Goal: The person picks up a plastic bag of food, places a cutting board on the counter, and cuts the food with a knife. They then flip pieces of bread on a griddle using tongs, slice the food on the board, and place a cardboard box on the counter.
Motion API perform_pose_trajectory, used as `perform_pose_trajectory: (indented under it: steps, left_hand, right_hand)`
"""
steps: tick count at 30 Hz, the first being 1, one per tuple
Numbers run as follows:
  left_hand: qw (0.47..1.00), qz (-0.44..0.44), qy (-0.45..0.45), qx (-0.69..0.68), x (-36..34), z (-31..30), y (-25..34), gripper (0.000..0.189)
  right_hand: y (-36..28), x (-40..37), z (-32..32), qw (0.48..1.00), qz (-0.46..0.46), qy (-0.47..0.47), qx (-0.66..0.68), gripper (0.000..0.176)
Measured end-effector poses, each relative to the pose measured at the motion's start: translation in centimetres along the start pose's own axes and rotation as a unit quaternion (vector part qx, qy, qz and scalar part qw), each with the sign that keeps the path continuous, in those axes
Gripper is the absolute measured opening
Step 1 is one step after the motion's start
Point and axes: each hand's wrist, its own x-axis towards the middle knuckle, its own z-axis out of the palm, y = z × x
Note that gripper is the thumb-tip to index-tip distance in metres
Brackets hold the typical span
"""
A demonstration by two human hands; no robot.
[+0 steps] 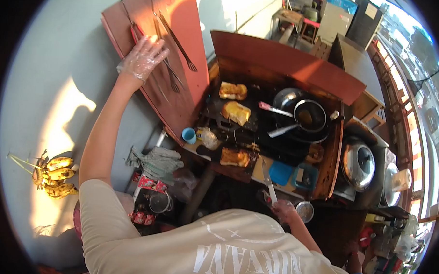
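My left hand [144, 58], in a clear plastic glove, is raised to the red board [187, 34] where tongs and other utensils [177, 41] hang. Its fingers lie over the handles, and what they hold, if anything, is hidden. Low on the right, my right hand [285, 211] grips a long knife [267, 181] whose blade points up and left. Beyond the blade lies a toasted bread slice [234, 157] on a dark board. Two more topped slices, one upper [233, 91] and one lower [236, 113], rest on the black griddle.
Right of the bread sits a frying pan [310, 116] with a pink-handled utensil [275, 109]. A blue cup [189, 135], a blue tray [280, 173], a lidded pot [358, 166] and bananas [59, 174] are around. Another person's hand [356, 261] shows at lower right.
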Motion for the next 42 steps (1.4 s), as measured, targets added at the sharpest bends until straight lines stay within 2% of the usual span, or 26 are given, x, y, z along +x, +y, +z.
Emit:
perform_pose_trajectory:
  steps: [1,2,4,5,6,7,8,9,11,13,14,16,17,18,19,21,22,23,24,25,27,28,31,33,37,42]
  left_hand:
    - [0.999,-0.028,-0.017,-0.002,-0.3,-1.3,1.9,0.062]
    - [0.999,-0.041,-0.022,-0.007,-0.7,-4.0,4.2,0.050]
    - [0.981,-0.065,0.079,-0.164,-3.3,-5.7,10.4,0.044]
    - [0.962,-0.080,0.102,-0.242,-5.3,-4.9,14.9,0.039]
    - [0.913,-0.118,0.120,-0.373,-7.5,-4.8,20.1,0.034]
    - [0.824,-0.190,0.001,-0.533,-10.0,-4.6,25.9,0.034]
    - [0.760,-0.239,-0.106,-0.595,-11.4,-5.0,31.4,0.035]
    - [0.551,-0.284,-0.226,-0.751,-13.1,-4.4,36.9,0.040]
    - [0.049,-0.384,-0.172,-0.906,-14.6,-4.5,45.1,0.054]
    - [-0.121,-0.372,-0.084,-0.917,-13.3,-5.3,47.3,0.062]
    - [-0.098,-0.436,-0.099,-0.889,-12.7,-5.4,47.4,0.052]
    - [-0.100,-0.473,-0.109,-0.868,-13.0,-3.5,48.0,0.042]
    - [-0.092,-0.508,-0.112,-0.849,-13.2,-2.5,48.1,0.032]
    - [-0.125,-0.514,-0.109,-0.842,-13.6,-1.2,48.4,0.023]
    - [-0.088,-0.536,-0.107,-0.832,-14.4,0.0,49.1,0.023]
    - [0.052,-0.605,-0.222,-0.763,-16.5,2.5,49.4,0.025]
    - [0.048,-0.606,-0.227,-0.761,-17.4,3.2,49.5,0.025]
    - [0.324,-0.573,-0.243,-0.712,-18.1,3.8,49.5,0.029]
    - [0.575,-0.493,-0.239,-0.608,-18.4,4.2,49.7,0.035]
    - [0.573,-0.491,-0.241,-0.610,-17.8,4.0,49.1,0.035]
    - [0.622,-0.437,-0.383,-0.525,-16.0,3.4,47.3,0.043]
    - [0.622,-0.434,-0.385,-0.526,-16.0,3.9,47.8,0.043]
    - [0.655,-0.387,-0.416,-0.499,-15.9,5.4,49.1,0.040]
    - [0.676,-0.362,-0.395,-0.506,-15.4,5.9,49.5,0.034]
    - [0.665,-0.337,-0.398,-0.536,-15.4,6.9,49.1,0.033]
    - [0.685,-0.297,-0.412,-0.522,-17.1,6.3,47.3,0.050]
  right_hand:
    - [-0.4,-0.2,0.5,0.951,0.097,0.017,0.294,0.022]
    - [-1.1,-0.4,0.9,0.946,0.103,0.010,0.307,0.028]
    - [-4.4,-0.6,1.9,0.949,0.118,-0.015,0.292,0.036]
    - [-6.5,-0.6,2.5,0.956,0.123,-0.035,0.264,0.038]
    - [-7.1,0.1,3.1,0.958,0.124,-0.082,0.247,0.042]
    - [-7.6,0.9,3.8,0.957,0.121,-0.128,0.231,0.046]
    - [-8.4,1.7,4.9,0.931,0.125,-0.180,0.293,0.048]
    - [-9.1,2.5,6.2,0.898,0.126,-0.228,0.354,0.049]
    - [-10.0,4.6,8.9,0.849,0.112,-0.316,0.408,0.047]
    - [-10.7,6.6,11.7,0.836,0.142,-0.323,0.420,0.047]
    - [-9.5,8.0,12.9,0.822,0.143,-0.336,0.436,0.047]
    - [-10.2,9.5,14.7,0.806,0.153,-0.345,0.456,0.047]
    - [-11.3,9.8,15.2,0.832,0.182,-0.300,0.429,0.039]
    - [-12.3,10.5,15.3,0.856,0.209,-0.256,0.397,0.031]
    - [-12.0,11.9,14.9,0.856,0.214,-0.253,0.398,0.031]
    - [-10.4,14.8,13.5,0.952,0.152,-0.190,0.186,0.032]
    - [-8.8,17.0,12.3,0.972,0.146,-0.088,0.163,0.031]
    - [-7.9,19.0,11.3,0.981,0.138,0.013,0.138,0.030]
    - [-9.6,19.5,10.6,0.989,0.113,0.095,-0.004,0.035]
    - [-11.7,19.7,9.9,0.970,0.086,0.174,-0.146,0.040]
    - [-11.9,22.2,9.3,0.956,0.082,0.191,-0.209,0.042]
    - [-11.8,23.0,9.4,0.938,0.076,0.204,-0.271,0.045]
    - [-12.0,23.7,10.2,0.938,0.085,0.195,-0.274,0.050]
    - [-12.2,23.3,10.8,0.940,0.113,0.195,-0.256,0.050]
    - [-10.8,22.6,11.7,0.947,0.121,0.190,-0.229,0.051]
    - [-11.1,21.7,11.8,0.954,0.151,0.205,-0.159,0.044]
